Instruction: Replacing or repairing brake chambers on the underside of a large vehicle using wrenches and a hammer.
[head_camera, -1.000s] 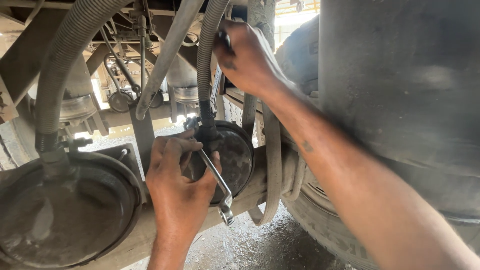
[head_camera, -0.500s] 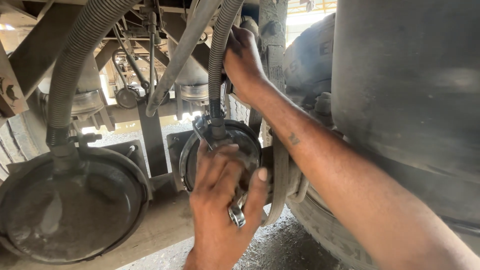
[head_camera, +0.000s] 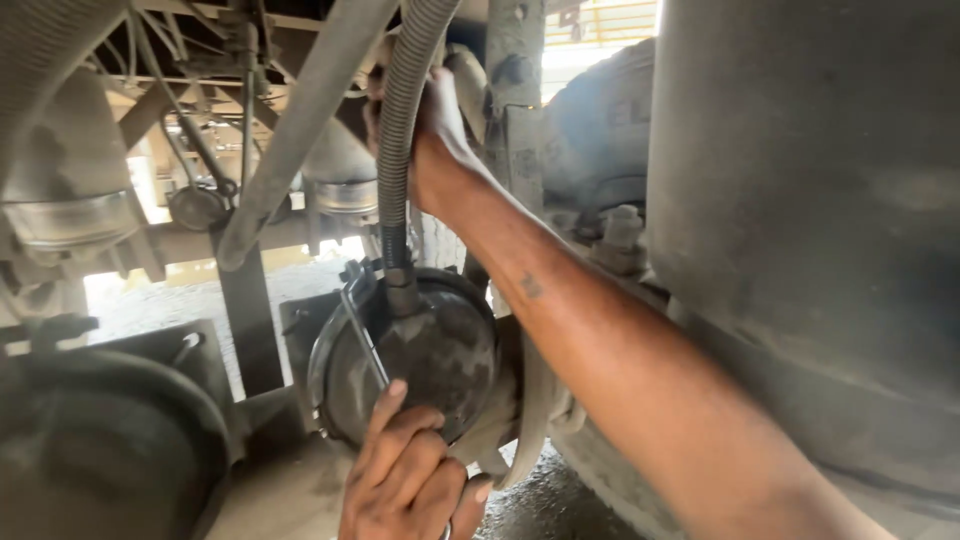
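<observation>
The left hand (head_camera: 415, 478), gripping the slim metal spanner (head_camera: 362, 330), had dropped to lower centre, swinging its handle down; the right hand (head_camera: 432, 130) stayed clamped on the grey ribbed hose (head_camera: 398, 130) above the round dusty brake chamber (head_camera: 430, 355).

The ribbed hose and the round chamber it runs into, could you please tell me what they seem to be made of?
Ribbed hose: probably rubber or flexible plastic, matte grey; its close corrugations and gentle bend suggest this. Round chamber: likely pressed steel, dull, dusty and dark; its rigid domed face and clamped rim point to metal.
</observation>
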